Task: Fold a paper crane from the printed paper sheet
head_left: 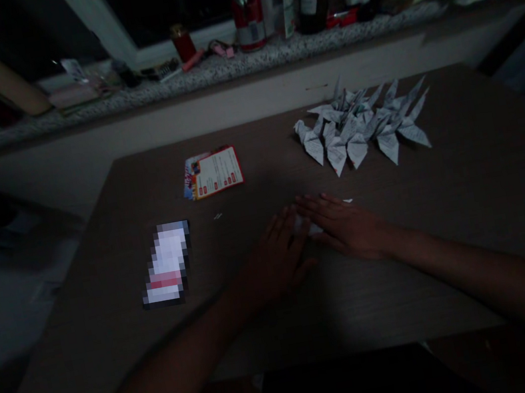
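Through the head feed I found the white paper (312, 225) on the table (439, 274), to the near side of the folded paper cranes (365, 127) and left of their middle. It lay beneath and between my two hands, mostly covered; its full outline could not be determined.

I noted my right hand (343, 224) palm down over the paper, fingers extended and only slightly apart, not curled around it. My left hand (282, 250) was likewise flat, fingers outstretched, its fingertips next to those of the right. Neither hand was clamped on anything. Dim light prevented me from confirming where the left fingers met the paper.

A small white tip (347, 200) showed between the right hand and the cranes; I could not tell whether it belonged to the same paper. The printed cards (215, 172) lay left of the cranes, the lit phone (167, 264) farther left and nearer.
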`<state>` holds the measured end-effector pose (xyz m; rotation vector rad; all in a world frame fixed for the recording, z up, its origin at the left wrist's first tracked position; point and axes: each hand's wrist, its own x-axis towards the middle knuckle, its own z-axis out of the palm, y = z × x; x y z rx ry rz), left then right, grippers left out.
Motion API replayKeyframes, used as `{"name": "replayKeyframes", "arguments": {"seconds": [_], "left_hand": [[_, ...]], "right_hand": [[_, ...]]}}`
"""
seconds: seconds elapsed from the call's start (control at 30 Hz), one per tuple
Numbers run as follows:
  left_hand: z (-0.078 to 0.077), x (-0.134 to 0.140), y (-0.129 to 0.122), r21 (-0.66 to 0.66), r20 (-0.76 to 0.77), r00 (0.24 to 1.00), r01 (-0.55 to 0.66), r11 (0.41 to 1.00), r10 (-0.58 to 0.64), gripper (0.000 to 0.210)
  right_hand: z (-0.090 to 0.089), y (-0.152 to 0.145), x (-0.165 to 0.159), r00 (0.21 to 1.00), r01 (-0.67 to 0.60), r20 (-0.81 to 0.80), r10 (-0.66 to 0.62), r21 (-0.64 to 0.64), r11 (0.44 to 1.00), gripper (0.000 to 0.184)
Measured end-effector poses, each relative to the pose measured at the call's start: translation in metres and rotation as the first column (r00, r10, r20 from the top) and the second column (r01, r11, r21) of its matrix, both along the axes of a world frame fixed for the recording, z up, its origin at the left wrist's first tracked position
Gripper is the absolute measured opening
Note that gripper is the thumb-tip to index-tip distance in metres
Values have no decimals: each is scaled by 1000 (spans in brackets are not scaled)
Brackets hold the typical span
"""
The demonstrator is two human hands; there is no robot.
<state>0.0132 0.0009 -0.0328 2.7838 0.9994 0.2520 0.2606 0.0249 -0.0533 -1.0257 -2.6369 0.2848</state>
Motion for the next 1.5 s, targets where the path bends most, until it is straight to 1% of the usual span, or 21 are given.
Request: {"name": "replayKeyframes", "arguments": {"seconds": [0.07, 0.17, 0.33, 0.4, 0.5, 0.57, 0.67, 0.8, 0.83, 0.9, 0.97, 1.07, 1.17, 1.37, 1.5], "left_hand": [[-2, -1, -1, -25, -34, 999, 18, 1000, -18, 76], [-1, -3, -1, -45, -69, 997, 29, 999, -32, 78], [1, -4, -1, -45, -44, 999, 31, 999, -33, 76], [1, -4, -1, -46, -42, 999, 27, 999, -29, 75], [1, -5, -1, -51, -53, 998, 27, 998, -30, 74], [2, -5, 1, -49, -62, 998, 28, 998, -31, 72], [3, -7, 3, -42, -54, 998, 17, 999, -19, 66], [5, -8, 7, -26, -35, 999, 7, 1000, -8, 61], [6, -8, 8, -20, -35, 999, 5, 1000, -5, 60], [7, -8, 9, -13, -35, 999, 1, 1000, -1, 59], [9, -9, 11, -14, -36, 999, -3, 1000, 3, 58], [12, -11, 12, -18, -33, 999, -6, 1000, 5, 55], [12, -12, 11, -1, -11, 1000, 4, 1000, -4, 52], [12, -9, 12, -24, 46, 998, 54, 998, -53, 42], [10, -7, 15, -39, 112, 993, 54, 998, -50, 38]], "right_hand": [[-1, 0, -1, 1000, 5, 4, -5, 1, 1000, 64], [-1, 0, -2, 1000, 10, 5, -10, 11, 1000, 62], [0, 2, 4, 1000, 12, -7, -12, 14, 1000, 64], [-1, 2, 13, 999, 43, 5, -43, 12, 999, 66], [-3, 2, 27, 991, 124, 38, -125, 20, 992, 69], [-3, 2, 32, 988, 142, 54, -144, 26, 989, 69], [2, 2, 33, 988, 143, 58, -146, 55, 988, 68], [17, 4, 28, 993, 120, -1, -121, 148, 982, 69], [20, 5, 27, 995, 102, -21, -100, 156, 982, 65], [24, 4, 25, 997, 50, -60, -42, 135, 990, 51], [24, 3, 22, 993, -26, -115, 37, 96, 995, 38], [19, 1, 19, 976, -99, -192, 100, 15, 995, 30], [17, 1, 18, 969, -95, -233, 84, -37, 995, 26], [15, 4, 19, 955, -101, -287, 80, -62, 993, 20], [14, 3, 19, 955, -87, -290, 62, -73, 994, 19]]}}
